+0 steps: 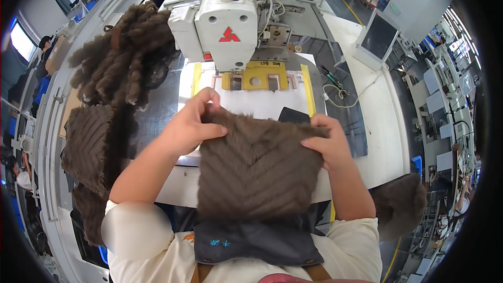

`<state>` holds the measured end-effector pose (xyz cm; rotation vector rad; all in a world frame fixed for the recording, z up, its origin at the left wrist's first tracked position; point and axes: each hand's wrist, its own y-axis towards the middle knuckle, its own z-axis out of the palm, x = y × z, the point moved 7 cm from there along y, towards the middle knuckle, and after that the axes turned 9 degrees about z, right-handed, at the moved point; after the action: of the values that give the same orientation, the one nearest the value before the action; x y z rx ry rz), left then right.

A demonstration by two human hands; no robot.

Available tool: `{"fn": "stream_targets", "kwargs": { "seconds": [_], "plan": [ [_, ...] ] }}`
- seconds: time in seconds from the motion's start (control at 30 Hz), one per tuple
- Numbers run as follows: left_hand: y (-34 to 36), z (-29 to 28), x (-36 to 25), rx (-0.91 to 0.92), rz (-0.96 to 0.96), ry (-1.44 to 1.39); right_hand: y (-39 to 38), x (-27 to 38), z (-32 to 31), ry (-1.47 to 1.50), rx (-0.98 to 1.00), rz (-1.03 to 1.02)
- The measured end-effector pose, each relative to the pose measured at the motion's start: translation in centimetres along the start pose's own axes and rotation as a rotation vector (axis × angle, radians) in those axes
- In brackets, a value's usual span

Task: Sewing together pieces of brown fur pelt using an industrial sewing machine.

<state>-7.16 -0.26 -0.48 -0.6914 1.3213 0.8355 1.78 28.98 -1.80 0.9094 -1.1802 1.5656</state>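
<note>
1. While both hands are working at its upper edge, a brown, chevron-striped, roughly rectangular fur panel (257, 175) is hanging between the dark grey apron (259, 249) and the white sewing-machine head (228, 26). Whether it is touching the white-topped bench (385, 149) cannot be told.
2. Hold: the hands are gripping near opposite upper corners, presumably because this spacing is keeping the edge stretched and the striped face exposed.
3. Left hand (196, 126): the grip is pinching the fur, the thumb pressing on the face, a finger arching above the edge. The bare forearm is slanting inward from lower left.
4. Right hand (330, 139): the grip is pinching the other corner, the thumb lying across the face, the fingers curling over the edge. This forearm is rising more steeply.
5. Placement: a flat yellow plate with cut-outs (263, 71) is lying beneath the machine head. A shaggy brown fur bundle (126, 47) and a ribbed brown fur piece (89, 147) are resting at left, apparently because that side is leaving the middle unobstructed.
</note>
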Motion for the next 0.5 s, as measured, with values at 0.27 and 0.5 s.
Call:
{"fn": "stream_targets", "kwargs": {
  "seconds": [0.27, 0.5],
  "plan": [
    [2.7, -0.6, 5.2, 0.333, -0.059, 0.178, 5.3, -1.8, 1.3, -0.349, 0.042, 0.062],
    [5.9, -1.6, 4.7, 0.186, -0.057, 0.126, 9.1, -0.8, 1.7, -0.285, 0.128, -0.051]
  ]
}}
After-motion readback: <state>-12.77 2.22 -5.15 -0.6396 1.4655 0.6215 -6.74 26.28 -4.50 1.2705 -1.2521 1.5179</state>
